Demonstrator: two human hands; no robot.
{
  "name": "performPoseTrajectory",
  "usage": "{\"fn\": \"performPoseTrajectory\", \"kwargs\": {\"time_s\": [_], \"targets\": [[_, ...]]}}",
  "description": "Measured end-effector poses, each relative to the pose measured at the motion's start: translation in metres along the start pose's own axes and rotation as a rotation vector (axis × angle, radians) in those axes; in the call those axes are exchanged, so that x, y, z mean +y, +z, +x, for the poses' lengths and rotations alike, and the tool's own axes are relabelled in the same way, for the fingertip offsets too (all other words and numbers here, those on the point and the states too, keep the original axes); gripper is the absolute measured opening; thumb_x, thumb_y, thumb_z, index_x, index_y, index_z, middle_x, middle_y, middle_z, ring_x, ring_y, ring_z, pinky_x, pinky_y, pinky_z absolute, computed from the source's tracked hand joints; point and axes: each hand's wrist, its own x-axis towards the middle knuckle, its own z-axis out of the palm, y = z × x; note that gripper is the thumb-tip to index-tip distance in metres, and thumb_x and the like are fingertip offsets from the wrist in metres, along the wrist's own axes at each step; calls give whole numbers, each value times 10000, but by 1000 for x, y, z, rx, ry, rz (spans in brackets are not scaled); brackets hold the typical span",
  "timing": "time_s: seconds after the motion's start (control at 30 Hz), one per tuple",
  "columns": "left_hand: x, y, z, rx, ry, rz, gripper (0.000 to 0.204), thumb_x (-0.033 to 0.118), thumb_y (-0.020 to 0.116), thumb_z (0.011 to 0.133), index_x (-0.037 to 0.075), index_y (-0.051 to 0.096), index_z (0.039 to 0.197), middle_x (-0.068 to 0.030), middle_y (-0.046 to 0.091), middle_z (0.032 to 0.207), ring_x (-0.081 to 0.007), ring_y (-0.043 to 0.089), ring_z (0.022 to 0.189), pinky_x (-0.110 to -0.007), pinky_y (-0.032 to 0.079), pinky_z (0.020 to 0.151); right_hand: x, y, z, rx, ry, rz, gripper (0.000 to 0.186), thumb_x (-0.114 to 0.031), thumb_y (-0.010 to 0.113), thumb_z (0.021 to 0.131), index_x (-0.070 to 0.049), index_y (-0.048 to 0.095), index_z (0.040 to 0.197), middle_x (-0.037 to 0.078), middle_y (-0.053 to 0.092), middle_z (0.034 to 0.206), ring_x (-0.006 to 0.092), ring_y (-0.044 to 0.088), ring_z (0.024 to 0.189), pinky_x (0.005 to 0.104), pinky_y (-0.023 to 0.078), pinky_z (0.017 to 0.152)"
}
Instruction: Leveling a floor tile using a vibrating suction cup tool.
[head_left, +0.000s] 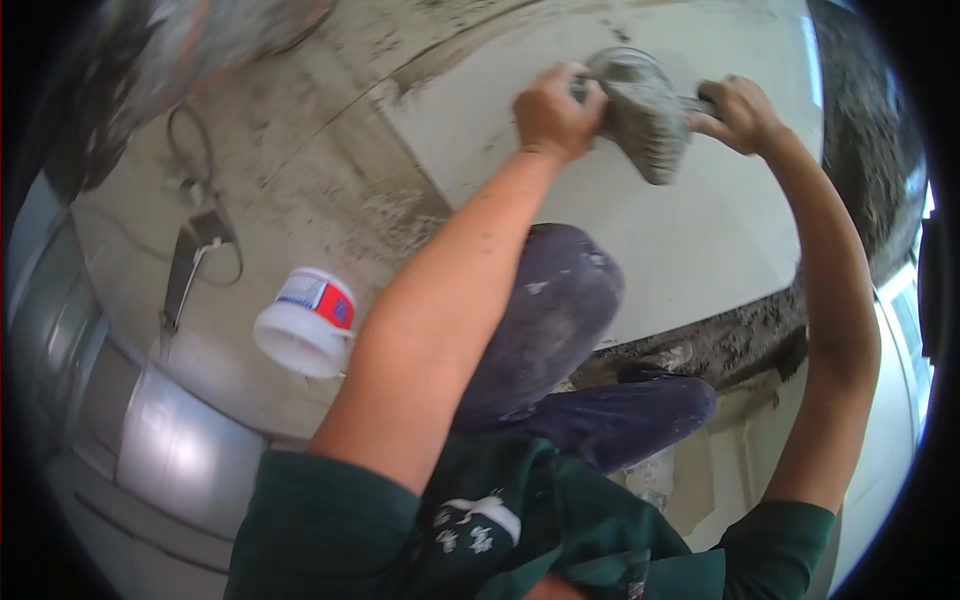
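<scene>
A grey, dirt-caked tile vibrator [640, 105] with a ribbed end and a handle at each side is over a large pale tile [700, 240]. My left hand [560, 112] is closed round the handle on its left. On the other side, my right hand [738, 115] grips a dark handle. Both arms reach forward, the right one bent outward. I cannot tell from this angle how the tool's underside meets the tile. My knee [560, 285] is at the tile's near left edge.
Wet grey mortar [865, 130] borders the tile on the right and along its near edge. A white bucket [300, 345] with a red and blue label is tilted beside my left arm. Farther left lie a dark flat-bladed tool [185, 265] and a cord [205, 140] on the dusty floor.
</scene>
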Motion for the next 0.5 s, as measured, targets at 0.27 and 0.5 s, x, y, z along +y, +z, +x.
{"fn": "performPoseTrajectory", "kwargs": {"time_s": [0.27, 0.5], "targets": [[-4, -24, 3, 18, 25, 42, 170, 271, 645, 841, 121, 694, 906, -139, 692, 855, -373, 671, 784, -469, 546, 703, -15, -1, 22, -67, -5, 56, 793, -781, 573, 832, 1, 619, 713, 232, 586, 616, 463, 621, 689, 507, 495, 682], [-3, -21, 1, 6, 20, 48, 178, 274, 649, 842, 123, 692, 926, -125, 681, 843, -360, 672, 763, -464, 549, 683, -16, -5, 20, -88, 24, 31, 804, -797, 568, 823, -3, 638, 715, 230, 592, 615, 458, 624, 679, 509, 503, 685]]}}
